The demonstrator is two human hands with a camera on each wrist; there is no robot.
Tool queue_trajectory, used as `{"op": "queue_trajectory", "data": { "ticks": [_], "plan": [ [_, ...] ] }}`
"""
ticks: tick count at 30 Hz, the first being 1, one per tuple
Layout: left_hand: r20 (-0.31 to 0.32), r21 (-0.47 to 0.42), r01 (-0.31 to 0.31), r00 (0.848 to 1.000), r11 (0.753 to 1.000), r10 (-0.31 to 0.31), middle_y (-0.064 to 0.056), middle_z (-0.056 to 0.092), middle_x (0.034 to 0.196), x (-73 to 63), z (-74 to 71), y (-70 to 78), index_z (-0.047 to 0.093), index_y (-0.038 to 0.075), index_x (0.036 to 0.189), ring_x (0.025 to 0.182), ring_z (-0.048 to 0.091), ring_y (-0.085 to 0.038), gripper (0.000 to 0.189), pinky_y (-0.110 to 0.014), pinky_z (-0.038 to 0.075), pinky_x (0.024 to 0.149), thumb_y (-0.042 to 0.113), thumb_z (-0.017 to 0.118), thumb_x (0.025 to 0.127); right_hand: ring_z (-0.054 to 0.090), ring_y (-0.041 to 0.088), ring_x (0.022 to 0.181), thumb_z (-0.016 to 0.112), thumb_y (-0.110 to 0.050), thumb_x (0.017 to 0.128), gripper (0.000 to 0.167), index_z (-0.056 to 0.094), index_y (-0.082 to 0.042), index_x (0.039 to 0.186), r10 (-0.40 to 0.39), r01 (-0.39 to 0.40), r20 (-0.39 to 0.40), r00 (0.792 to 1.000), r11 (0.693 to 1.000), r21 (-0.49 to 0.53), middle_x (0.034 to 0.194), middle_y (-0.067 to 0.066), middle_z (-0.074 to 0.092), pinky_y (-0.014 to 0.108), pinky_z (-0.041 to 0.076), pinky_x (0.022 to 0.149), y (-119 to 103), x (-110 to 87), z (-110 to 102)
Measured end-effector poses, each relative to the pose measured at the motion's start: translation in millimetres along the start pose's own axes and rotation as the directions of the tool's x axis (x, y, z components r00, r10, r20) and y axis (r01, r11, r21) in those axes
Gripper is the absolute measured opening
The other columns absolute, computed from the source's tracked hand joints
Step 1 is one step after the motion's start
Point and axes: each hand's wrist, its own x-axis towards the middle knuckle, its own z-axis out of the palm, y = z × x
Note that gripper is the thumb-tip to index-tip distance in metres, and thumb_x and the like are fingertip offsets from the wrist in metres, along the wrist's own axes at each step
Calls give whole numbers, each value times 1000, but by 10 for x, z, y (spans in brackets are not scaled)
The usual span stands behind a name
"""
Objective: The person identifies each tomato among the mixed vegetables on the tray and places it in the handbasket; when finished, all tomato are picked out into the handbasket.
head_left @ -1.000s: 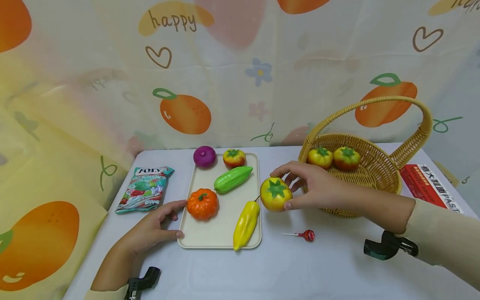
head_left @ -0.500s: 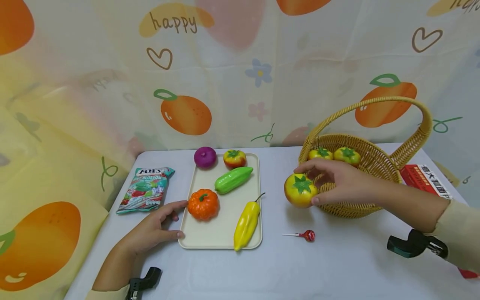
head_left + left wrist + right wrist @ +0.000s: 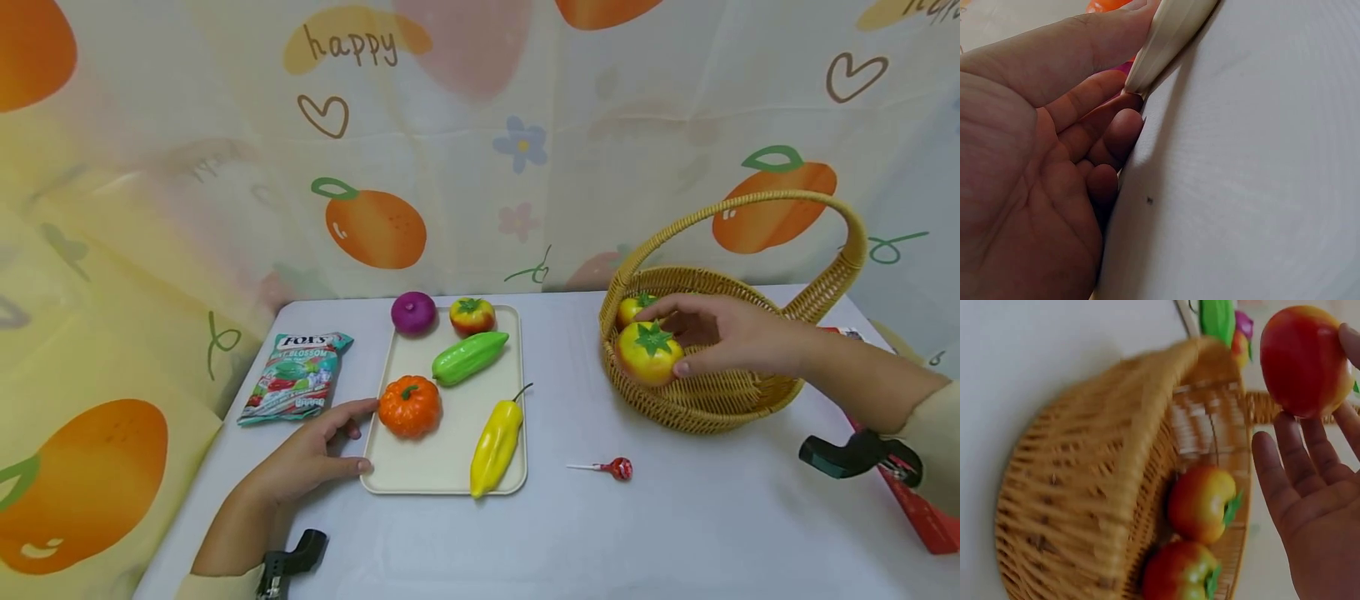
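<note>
- Head: right hand (image 3: 738,337) grips a yellow-red toy tomato (image 3: 648,358), thumb on the near side, fingers on the far side, green star top facing up.
- Head: held tomato is over the left part of the wicker basket (image 3: 663,412), in front of another toy tomato (image 3: 630,311) inside it.
- Head: left hand (image 3: 300,458) loosely open, not wrapped round anything; index fingertip and thumb touch the left edge of the cream tray (image 3: 450,454).
- Head: on the tray, orange pumpkin (image 3: 410,408) near the left index finger, yellow pepper (image 3: 495,450) at right with stem past the rim, green cucumber (image 3: 471,358) tilted mid-tray, purple onion (image 3: 413,313) and small tomato (image 3: 472,317) at the far end.
- Head: candy bag (image 3: 295,379) left of tray; red lollipop (image 3: 621,469) between tray and basket, nearer the person; red box (image 3: 918,508) at far right, partly behind the right arm.
- Left wrist: thumb against the tray rim, other fingers loosely bent below; pumpkin only a sliver at top.
- Right wrist: held tomato pinched between thumb and fingertips, red underside showing, apart from the basket rim; two tomatoes (image 3: 1202,503) sit inside the basket, side by side. Basket wall blurry.
</note>
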Motion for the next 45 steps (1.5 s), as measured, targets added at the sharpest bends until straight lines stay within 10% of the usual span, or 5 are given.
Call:
{"op": "queue_trajectory", "data": {
  "ticks": [45],
  "plan": [
    [6,5,-4,1000,1000,4,-11,56,126,9,-8,-27,53,11,155,118,47,-33,81,-25,42,95,16,92,84,64,36,127,85,-18,92,64,55,-8,149,149,-148,167,975,989,-18,142,19,60,29,55,97,448,350,-273]
  ]
}}
